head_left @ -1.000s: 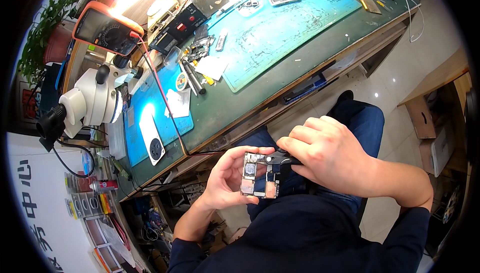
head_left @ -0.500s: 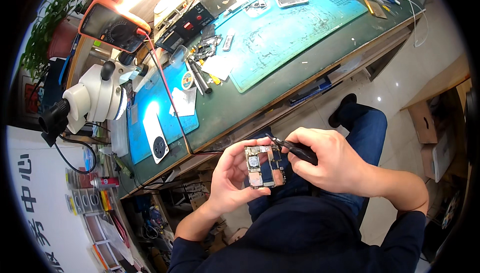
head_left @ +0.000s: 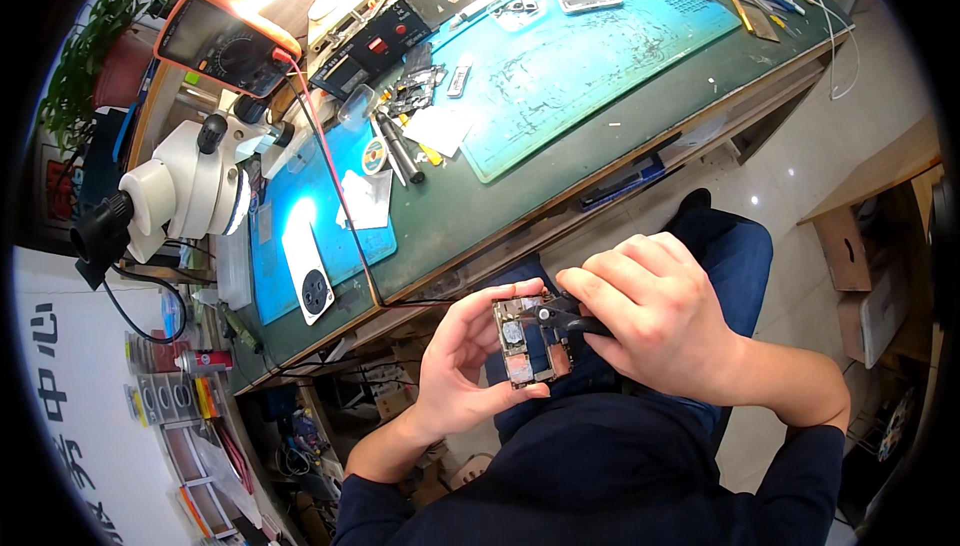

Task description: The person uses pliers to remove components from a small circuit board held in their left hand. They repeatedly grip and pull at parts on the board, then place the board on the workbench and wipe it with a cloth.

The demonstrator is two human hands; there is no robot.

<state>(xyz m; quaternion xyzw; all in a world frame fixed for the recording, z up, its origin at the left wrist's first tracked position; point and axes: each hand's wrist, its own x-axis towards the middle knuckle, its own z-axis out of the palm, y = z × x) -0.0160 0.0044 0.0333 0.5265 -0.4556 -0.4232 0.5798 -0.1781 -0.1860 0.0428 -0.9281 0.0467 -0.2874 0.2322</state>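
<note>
Over my lap, my left hand (head_left: 468,356) holds a small phone circuit board (head_left: 518,365) by its edges, fingers along the far edge and thumb at the near one. The board has metallic shields and a gap through its middle. My right hand (head_left: 650,316) is wrapped round a pair of black-handled pliers (head_left: 572,321) with a round pivot. Their jaws lie over the upper part of the board; whether the tips touch it or grip anything is too small to tell. My right fingers hide much of the handles.
Beyond my hands runs a green workbench (head_left: 450,221) with a blue mat (head_left: 590,76). A white microscope (head_left: 175,191) and an orange multimeter (head_left: 225,41) stand at the left. A red test lead (head_left: 335,186) hangs over the bench edge. A phone back panel (head_left: 303,261) lies near.
My right hand has turned and shifted slightly, bringing the pliers' jaws from the board's far corner further over the board. The board has tilted a little in my left hand.
</note>
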